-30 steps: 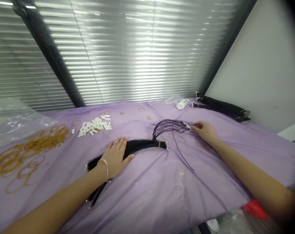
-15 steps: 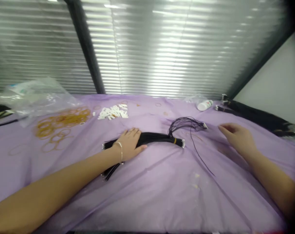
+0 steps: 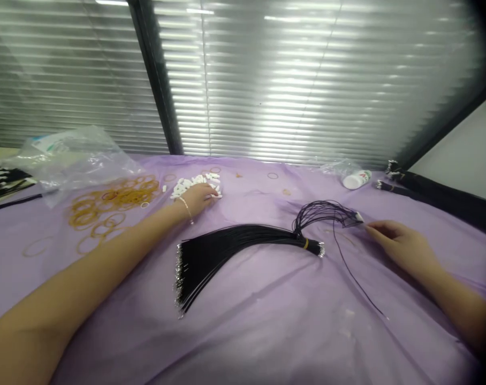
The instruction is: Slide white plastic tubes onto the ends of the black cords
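Observation:
My left hand reaches into a pile of small white plastic connector housings; its fingers curl down among them, and what the fingertips hold is hidden. On the right, my right hand has thumb and index finger pinched together beside a white connector at the end of looped thin black wires. Whether anything is between those fingertips is too small to make out. Between the hands lies a bundle of black wires, fanned out at its left end with metal terminals and bound near its right end by a yellow band.
Yellow rubber bands lie heaped at left, near a clear plastic bag. A white bottle rests on its side at the back right, near more black wire bundles. A purple cloth covers the table; window blinds rise behind.
My left hand has left the black wire bundle and moved up to the white housings. The bundle's left end now shows fanned out. My right hand has come closer to the white connector.

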Available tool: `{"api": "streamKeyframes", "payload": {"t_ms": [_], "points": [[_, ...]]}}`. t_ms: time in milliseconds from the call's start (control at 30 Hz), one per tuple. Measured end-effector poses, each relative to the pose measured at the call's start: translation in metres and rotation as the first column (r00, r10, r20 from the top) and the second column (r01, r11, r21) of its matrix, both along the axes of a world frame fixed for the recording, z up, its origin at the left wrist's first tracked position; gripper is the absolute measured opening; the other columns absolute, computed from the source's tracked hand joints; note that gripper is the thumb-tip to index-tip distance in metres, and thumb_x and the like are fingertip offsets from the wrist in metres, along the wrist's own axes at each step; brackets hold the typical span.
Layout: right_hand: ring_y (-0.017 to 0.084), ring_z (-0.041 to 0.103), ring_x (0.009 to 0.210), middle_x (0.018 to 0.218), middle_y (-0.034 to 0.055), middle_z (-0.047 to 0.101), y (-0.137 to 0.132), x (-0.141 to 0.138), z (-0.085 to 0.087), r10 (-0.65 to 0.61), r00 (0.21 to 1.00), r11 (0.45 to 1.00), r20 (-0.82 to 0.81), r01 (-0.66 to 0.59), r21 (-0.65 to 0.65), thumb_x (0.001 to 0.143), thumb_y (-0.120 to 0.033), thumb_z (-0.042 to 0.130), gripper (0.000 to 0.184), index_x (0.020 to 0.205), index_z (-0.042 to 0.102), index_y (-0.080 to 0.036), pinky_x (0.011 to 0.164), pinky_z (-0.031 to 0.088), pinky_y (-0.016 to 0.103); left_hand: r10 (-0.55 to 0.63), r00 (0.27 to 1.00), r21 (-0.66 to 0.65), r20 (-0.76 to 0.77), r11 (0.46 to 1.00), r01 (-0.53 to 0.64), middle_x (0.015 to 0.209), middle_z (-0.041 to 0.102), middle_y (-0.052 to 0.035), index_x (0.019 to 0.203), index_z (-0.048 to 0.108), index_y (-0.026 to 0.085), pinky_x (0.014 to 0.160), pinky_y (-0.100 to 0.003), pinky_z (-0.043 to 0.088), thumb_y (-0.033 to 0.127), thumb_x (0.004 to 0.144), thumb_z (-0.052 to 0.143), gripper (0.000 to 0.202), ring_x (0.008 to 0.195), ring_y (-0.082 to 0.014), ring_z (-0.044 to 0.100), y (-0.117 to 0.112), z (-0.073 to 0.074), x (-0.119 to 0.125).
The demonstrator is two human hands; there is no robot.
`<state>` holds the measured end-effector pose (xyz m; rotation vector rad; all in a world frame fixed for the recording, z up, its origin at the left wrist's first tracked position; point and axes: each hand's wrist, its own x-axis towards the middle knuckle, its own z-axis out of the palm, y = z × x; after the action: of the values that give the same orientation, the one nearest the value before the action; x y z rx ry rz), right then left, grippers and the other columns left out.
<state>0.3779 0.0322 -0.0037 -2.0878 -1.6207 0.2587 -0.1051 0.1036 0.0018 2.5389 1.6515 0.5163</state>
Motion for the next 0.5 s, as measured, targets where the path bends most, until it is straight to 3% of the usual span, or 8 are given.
{"api": "streamKeyframes", "payload": {"t_ms": [100, 233, 367, 433, 500], "points": [[0.023, 0.061, 0.087, 0.097, 0.0081, 0.067, -0.001, -0.002, 0.003, 0.019, 1.000, 0.999, 0.008, -0.019, -0.035, 0.073, -0.038, 0.060, 0.019, 0.086, 0.065, -0.025, 0.079, 0.042, 0.033, -0.017, 1.000, -0.012, -0.002, 1.000, 0.017, 0.096, 0.068, -0.0105, 0.091, 0.070, 0.014, 0.091, -0.035, 0.042, 0.023, 0.077, 0.052, 0.024, 0.096, -0.0231, 0.059, 0.011, -0.003, 0.020], [0.022, 0.061, 0.087, 0.096, 0.0067, 0.067, -0.001, 0.003, 0.003, 0.045, 0.998, 0.998, 0.037, -0.044, -0.047, 0.072, -0.037, 0.061, 0.016, 0.084, 0.064, -0.027, 0.078, 0.043, 0.035, 0.058, 0.997, -0.016, 0.044, 0.998, -0.057, 0.087, 0.069, -0.0121, 0.086, 0.070, 0.011, 0.085, -0.038, 0.045, 0.021, 0.076, 0.053, 0.023, 0.089, -0.0257, 0.061, 0.021, -0.001, 0.024], [0.019, 0.060, 0.078, 0.091, 0.0097, 0.066, -0.004, 0.003, 0.008, 0.147, 0.970, 0.976, 0.195, -0.174, 0.128, 0.073, -0.041, 0.061, 0.015, 0.083, 0.061, -0.030, 0.066, 0.046, 0.032, 0.092, 0.982, -0.019, 0.164, 0.996, -0.090, 0.092, 0.069, -0.0082, 0.094, 0.068, 0.014, 0.083, -0.034, 0.047, 0.022, 0.079, 0.049, 0.025, 0.088, -0.0212, 0.061, 0.004, 0.013, 0.014], [0.018, 0.060, 0.078, 0.090, 0.0099, 0.065, -0.006, -0.014, 0.019, 0.280, 0.905, 0.895, 0.319, -0.366, 0.254, 0.075, -0.042, 0.059, 0.015, 0.084, 0.060, -0.031, 0.061, 0.047, 0.029, 0.086, 0.967, -0.061, 0.241, 0.995, -0.073, 0.089, 0.069, -0.0054, 0.094, 0.067, 0.015, 0.078, -0.030, 0.049, 0.024, 0.081, 0.050, 0.023, 0.083, -0.0173, 0.062, -0.016, 0.023, 0.010], [0.018, 0.060, 0.082, 0.092, 0.0081, 0.064, -0.008, -0.049, 0.036, 0.466, 0.791, 0.756, 0.397, -0.589, 0.286, 0.076, -0.040, 0.060, 0.013, 0.084, 0.061, -0.031, 0.062, 0.048, 0.027, 0.068, 0.898, -0.156, 0.435, 0.988, 0.000, 0.081, 0.066, -0.0040, 0.093, 0.064, 0.014, 0.070, -0.028, 0.050, 0.025, 0.078, 0.055, 0.021, 0.072, -0.0144, 0.061, -0.042, 0.030, 0.009]]}}
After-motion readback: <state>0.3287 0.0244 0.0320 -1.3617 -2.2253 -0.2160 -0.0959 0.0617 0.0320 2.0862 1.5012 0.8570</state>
